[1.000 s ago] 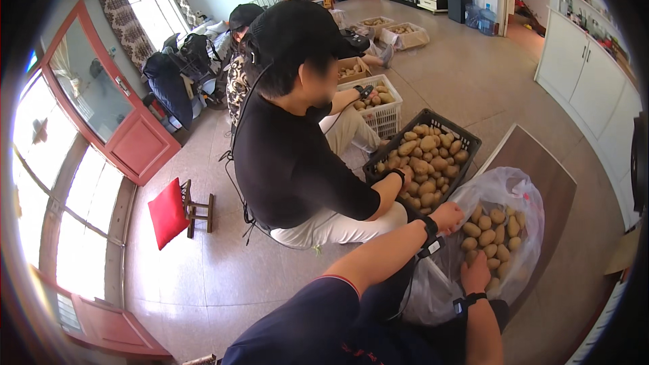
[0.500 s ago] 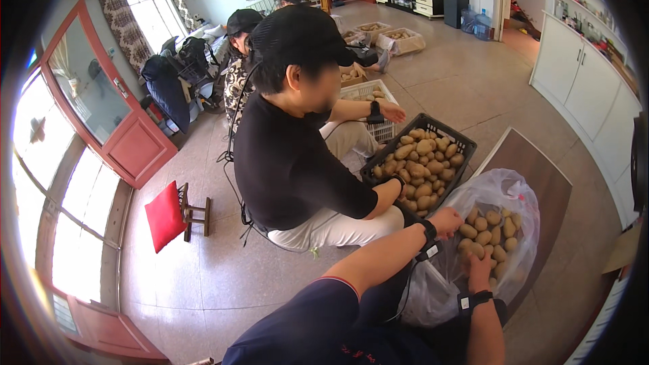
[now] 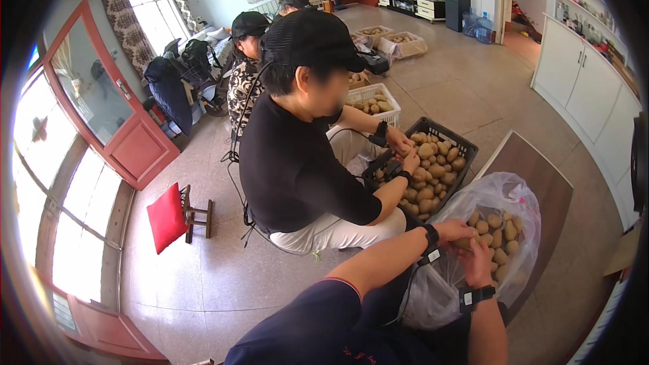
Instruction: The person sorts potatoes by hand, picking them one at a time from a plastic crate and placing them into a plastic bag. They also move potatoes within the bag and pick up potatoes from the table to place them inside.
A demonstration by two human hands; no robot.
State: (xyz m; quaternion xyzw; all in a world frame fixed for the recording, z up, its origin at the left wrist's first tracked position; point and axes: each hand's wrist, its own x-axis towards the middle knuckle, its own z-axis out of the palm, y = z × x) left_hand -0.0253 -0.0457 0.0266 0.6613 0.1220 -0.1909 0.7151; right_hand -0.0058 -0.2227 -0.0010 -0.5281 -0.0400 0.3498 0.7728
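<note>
Over the near side of a clear plastic bag point(image 3: 519, 196), my two hands meet around one potato point(image 3: 462, 243). My left hand point(image 3: 451, 231) grips it from the far left, and my right hand point(image 3: 478, 263) has its fingers closed on it from the right. Most of that potato is covered by my fingers. Inside the open bag, several loose potatoes point(image 3: 499, 238) lie just right of my hands. Each of my wrists wears a black band with a small box.
A co-worker on my left holds both hands over a black crate point(image 3: 466, 140) of potatoes. Beyond stand a white crate point(image 3: 391, 116) and boxes point(image 3: 404, 47) of potatoes. A brown board point(image 3: 524, 155) lies beneath the bag. A red-cushioned stool point(image 3: 167, 217) is on the floor at left.
My right hand has come up out of the bag's potatoes to my left hand, and both now hold a potato. The co-worker's hands have come together over the black crate.
</note>
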